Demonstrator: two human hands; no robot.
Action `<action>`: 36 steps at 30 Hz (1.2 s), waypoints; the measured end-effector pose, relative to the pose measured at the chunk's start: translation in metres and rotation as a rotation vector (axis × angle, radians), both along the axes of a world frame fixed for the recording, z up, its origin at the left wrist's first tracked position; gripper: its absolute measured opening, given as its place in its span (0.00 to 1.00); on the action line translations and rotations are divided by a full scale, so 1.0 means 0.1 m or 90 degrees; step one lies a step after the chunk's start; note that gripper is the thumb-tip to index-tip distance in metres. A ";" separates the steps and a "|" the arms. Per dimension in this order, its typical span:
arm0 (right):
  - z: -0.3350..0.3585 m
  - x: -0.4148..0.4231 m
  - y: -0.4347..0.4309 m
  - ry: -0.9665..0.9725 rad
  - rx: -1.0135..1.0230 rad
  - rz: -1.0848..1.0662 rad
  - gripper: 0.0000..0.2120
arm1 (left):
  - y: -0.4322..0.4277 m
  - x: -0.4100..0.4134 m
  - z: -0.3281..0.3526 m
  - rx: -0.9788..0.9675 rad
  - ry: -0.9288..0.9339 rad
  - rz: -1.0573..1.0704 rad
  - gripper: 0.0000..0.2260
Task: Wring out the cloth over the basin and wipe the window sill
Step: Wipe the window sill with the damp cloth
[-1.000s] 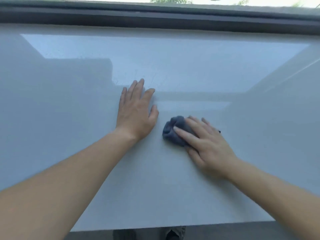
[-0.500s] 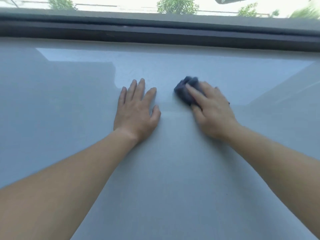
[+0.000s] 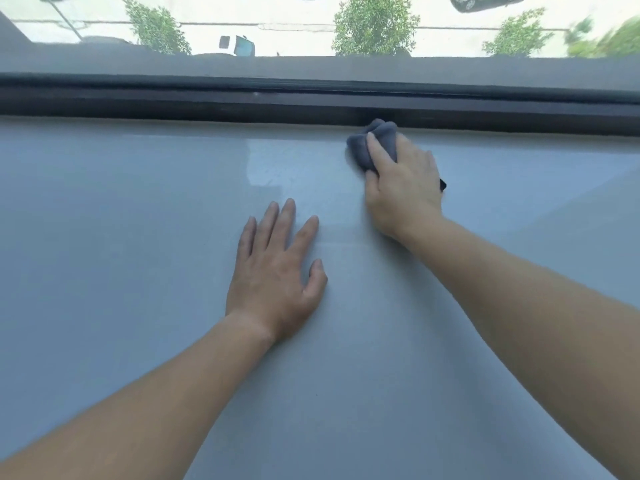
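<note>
Grey cloth (image 3: 385, 139) gripped in right hand (image 3: 405, 192); left hand (image 3: 273, 275) flat.

The cloth (image 3: 388, 135) is looking dark slate grey, the window sill (image 3: 138, 237) is showing plain pale blue-grey with a lighter shiny patch. The window frame (image 3: 207, 102) is reading near-black, trees (image 3: 375, 26) looking green outside.

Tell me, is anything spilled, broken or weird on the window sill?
Nothing looks broken or spilled. The right hand grips the bunched grey cloth on the window sill, right by the dark window frame; the left hand lies flat. The shiny patch may be wetness or glare.
</note>
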State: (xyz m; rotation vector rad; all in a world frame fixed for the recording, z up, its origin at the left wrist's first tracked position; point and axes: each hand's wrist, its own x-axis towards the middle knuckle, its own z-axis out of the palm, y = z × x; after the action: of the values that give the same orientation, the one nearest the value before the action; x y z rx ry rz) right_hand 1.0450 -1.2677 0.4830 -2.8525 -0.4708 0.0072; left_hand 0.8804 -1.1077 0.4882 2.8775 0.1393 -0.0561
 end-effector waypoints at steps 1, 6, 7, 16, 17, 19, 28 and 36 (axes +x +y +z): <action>-0.02 -0.05 0.10 -0.012 0.004 0.031 0.28 | 0.00 0.00 0.00 0.001 -0.002 0.001 0.29; -0.02 -0.06 0.07 -0.018 0.010 0.165 0.24 | 0.01 0.00 -0.02 0.002 -0.009 0.004 0.29; -0.01 0.00 -0.03 -0.038 0.008 0.137 0.25 | 0.01 0.00 -0.02 0.001 -0.009 0.004 0.29; -0.01 -0.11 -0.66 -0.030 0.064 -0.020 0.25 | 0.00 0.02 -0.01 0.004 0.007 0.003 0.30; -0.03 -0.25 -0.67 -0.019 0.059 0.060 0.25 | 0.00 0.02 -0.01 0.004 0.007 0.002 0.30; -0.02 -0.35 -0.81 0.021 0.033 0.195 0.24 | 0.00 0.02 -0.01 0.003 0.008 0.000 0.30; 0.02 -0.57 -0.69 0.001 0.051 0.032 0.26 | 0.00 0.01 -0.02 0.003 0.011 -0.008 0.30; 0.01 -0.74 -1.00 0.015 0.040 0.050 0.26 | 0.00 0.00 -0.02 0.007 0.024 -0.017 0.29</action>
State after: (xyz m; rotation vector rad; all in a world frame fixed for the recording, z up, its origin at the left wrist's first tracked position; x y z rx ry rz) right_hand 0.9709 -1.3681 0.4841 -2.7681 -0.5670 0.0396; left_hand 0.8805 -1.1078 0.4862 2.8903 0.1094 -0.1155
